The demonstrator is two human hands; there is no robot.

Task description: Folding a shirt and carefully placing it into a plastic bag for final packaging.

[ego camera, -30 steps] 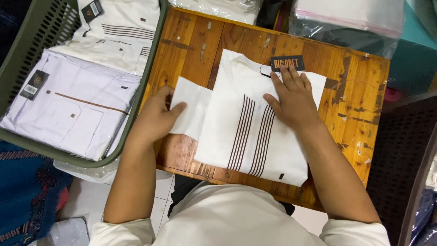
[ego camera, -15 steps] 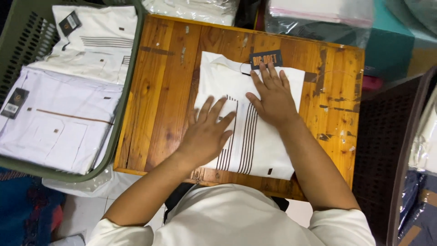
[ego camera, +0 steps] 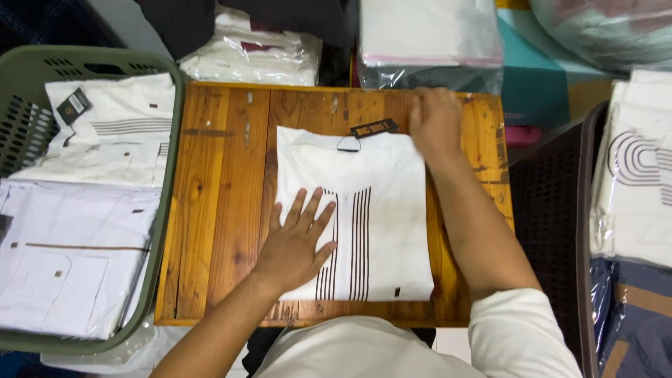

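The left hand lies flat, fingers spread, on the folded white shirt on the wooden bench — the right hand, blurred, rests at its top corner, grip unclear.

On the wooden worktop you have a bare strip left of the folded white shirt, wide enough to pass a hand from the near edge to the far one, and a narrower bare strip to its right, which your right forearm crosses. The green basket of packed shirts stands against the worktop's left edge and walls that side, while bagged garments crowd the far edge just behind your right hand. Your left hand lies flat on the shirt's near left part, and a dark mesh panel closes the right side.
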